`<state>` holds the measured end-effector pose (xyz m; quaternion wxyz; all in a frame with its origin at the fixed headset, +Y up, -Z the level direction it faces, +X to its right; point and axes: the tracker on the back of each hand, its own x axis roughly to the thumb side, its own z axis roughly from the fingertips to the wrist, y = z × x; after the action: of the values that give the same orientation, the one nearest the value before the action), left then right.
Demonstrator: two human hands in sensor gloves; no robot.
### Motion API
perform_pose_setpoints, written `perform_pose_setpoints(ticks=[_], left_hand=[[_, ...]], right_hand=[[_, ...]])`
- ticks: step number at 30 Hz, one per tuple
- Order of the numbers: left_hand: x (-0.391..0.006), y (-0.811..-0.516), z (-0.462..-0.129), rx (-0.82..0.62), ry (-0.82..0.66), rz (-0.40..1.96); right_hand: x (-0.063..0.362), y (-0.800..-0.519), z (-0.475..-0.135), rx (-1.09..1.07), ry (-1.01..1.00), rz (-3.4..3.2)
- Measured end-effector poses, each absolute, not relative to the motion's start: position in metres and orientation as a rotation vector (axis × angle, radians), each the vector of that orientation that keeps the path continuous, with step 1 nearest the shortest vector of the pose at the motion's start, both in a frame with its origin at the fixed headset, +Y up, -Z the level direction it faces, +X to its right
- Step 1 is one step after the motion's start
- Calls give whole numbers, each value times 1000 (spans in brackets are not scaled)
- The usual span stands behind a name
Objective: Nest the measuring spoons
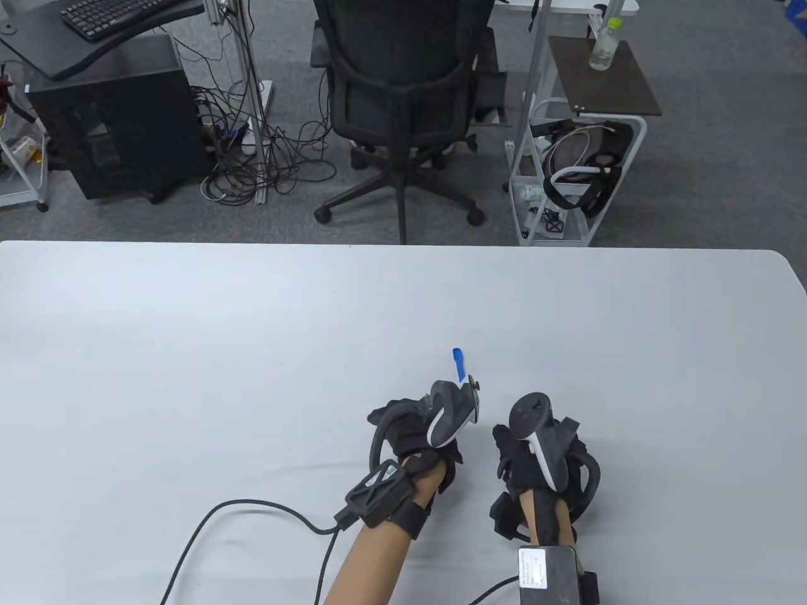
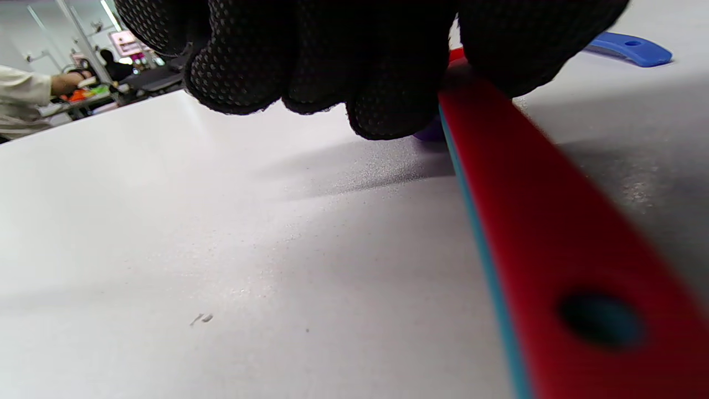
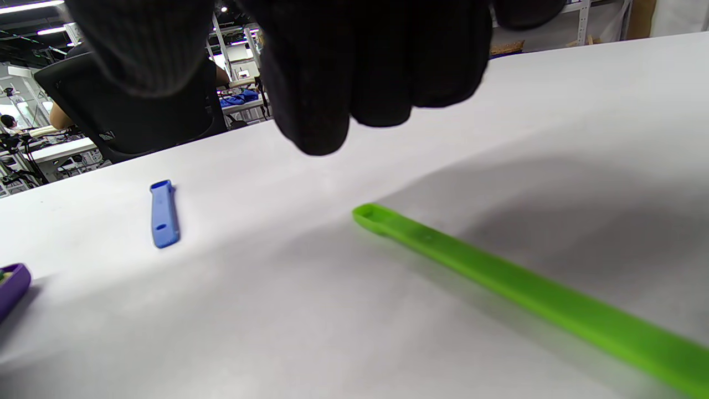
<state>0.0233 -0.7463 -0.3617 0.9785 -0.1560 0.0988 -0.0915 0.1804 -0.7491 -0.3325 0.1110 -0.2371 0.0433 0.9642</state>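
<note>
The left hand (image 1: 419,425) is being kept low over the white bench (image 1: 189,353), its fingers (image 2: 310,61) curled down and closed around the upper end of a red spoon handle (image 2: 548,221). A teal spoon (image 2: 487,260) is being carried nested beneath the red one, only its thin edge showing along the left side of that handle. The bowls of both are being hidden by the glove, and a small purple patch (image 2: 429,133) below the fingertips cannot be identified from this view.

The right hand (image 1: 536,454) is being held beside the left, its fingers (image 3: 343,72) bent and hanging above the bench without touching anything; they are gripping nothing. Below them a green spoon (image 3: 498,288) is lying flat on the bench, its far end being cut off at the right wrist view's edge.

A blue spoon handle (image 1: 458,364) is lying on the bench just beyond the left hand; its bowl end is being covered by the tracker (image 1: 451,413) in the table view. A purple piece (image 3: 12,285) is being cropped at the left edge of the right wrist view.
</note>
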Motion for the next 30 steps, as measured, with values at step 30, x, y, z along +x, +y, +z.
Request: perform_pose_setpoints(ticks=[30], left_hand=[[-133, -719, -320, -181, 168, 2]], right_hand=[[179, -751, -330, -755, 145, 2893]])
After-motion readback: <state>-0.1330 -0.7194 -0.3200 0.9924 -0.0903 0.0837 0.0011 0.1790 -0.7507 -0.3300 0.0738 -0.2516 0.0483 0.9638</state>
